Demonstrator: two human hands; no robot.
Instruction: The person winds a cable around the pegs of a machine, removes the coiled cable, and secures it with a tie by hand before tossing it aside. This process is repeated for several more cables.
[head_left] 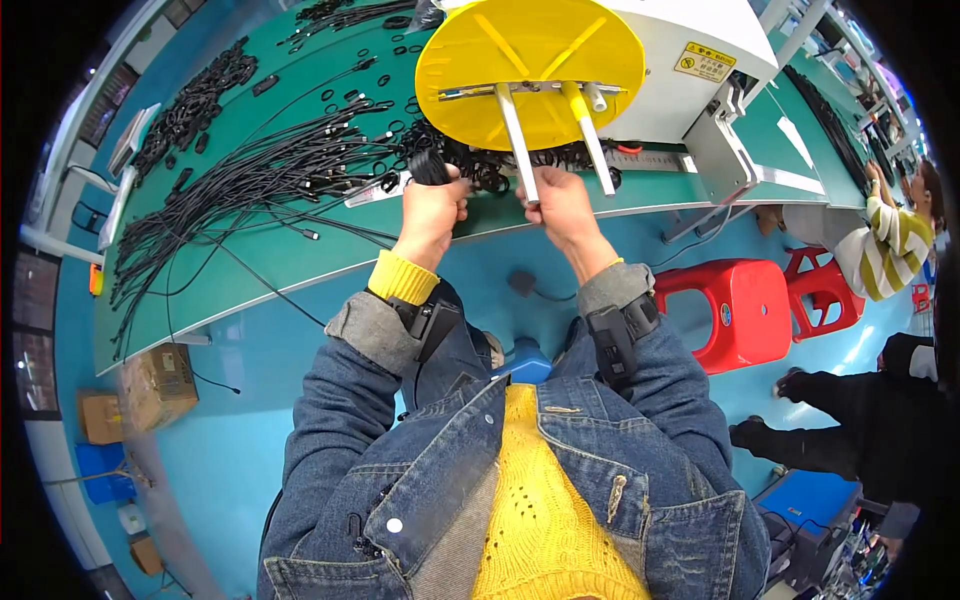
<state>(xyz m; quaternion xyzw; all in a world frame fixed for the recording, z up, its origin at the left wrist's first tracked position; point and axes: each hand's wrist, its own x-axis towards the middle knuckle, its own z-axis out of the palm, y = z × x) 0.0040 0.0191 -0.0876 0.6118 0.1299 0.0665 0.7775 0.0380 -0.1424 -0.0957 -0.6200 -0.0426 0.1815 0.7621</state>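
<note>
My left hand (430, 218) is closed around a small black bundle, which looks like a coiled cable (429, 168), at the table's front edge. My right hand (567, 208) has its fingers curled in at the lower end of a metal rod (518, 145). Whether they grip that rod or something small behind it, I cannot make out. The rod and a second one stick out from a round yellow disc (460, 75) on a white machine (665, 110). Beside my left hand, a spread of loose black cables (240, 185) lies on the green table (300, 80).
More black coils (205, 95) lie at the far left of the table. A steel ruler (655, 160) rests below the machine. Red stools (755, 310) stand right of my legs. Cardboard boxes (160, 385) sit at lower left. Other people are at the right.
</note>
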